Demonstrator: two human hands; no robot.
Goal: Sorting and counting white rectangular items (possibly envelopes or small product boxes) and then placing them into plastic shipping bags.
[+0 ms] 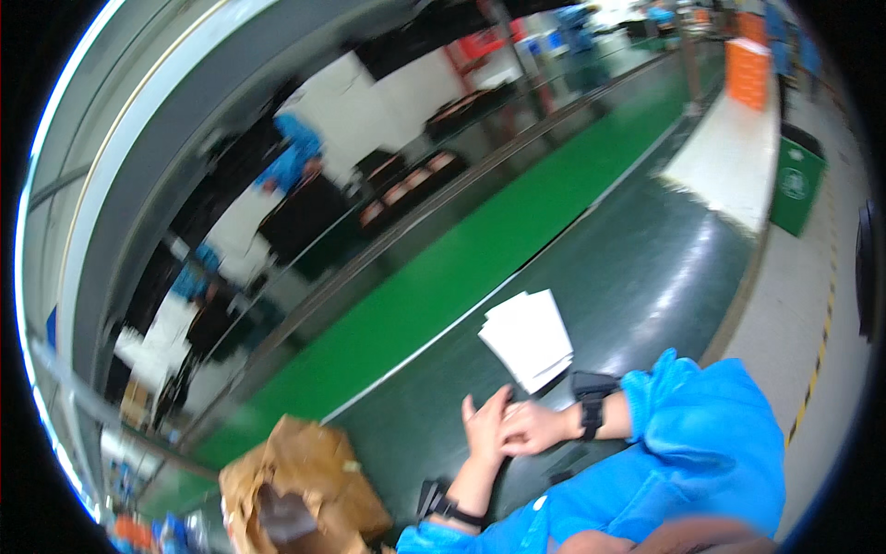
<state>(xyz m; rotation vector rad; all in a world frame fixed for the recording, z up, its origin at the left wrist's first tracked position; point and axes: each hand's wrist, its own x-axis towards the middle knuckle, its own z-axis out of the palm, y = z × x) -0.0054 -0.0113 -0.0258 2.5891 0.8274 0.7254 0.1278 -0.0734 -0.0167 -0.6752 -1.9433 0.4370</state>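
Note:
My left hand [483, 428] and my right hand [532, 427] meet over the dark green work surface. The left one has its fingers stretched and spread, with nothing visible in it. Curled fingers of the right hand press against the left hand's fingers; whatever lies between them, if anything, is hidden. Just beyond the hands lies a loose, slightly fanned stack of white sheets [531, 337], apart from the left fingertips. At the lower left stands a crumpled brown paper bag [318, 480], torn on its near side.
A bright green conveyor belt [443, 268] runs along the bench's far side. Across it, people in blue [293, 152] work beside dark trays [415, 189]. To the right are a green bin [798, 185], an orange box stack [748, 74] and a floor aisle [812, 305].

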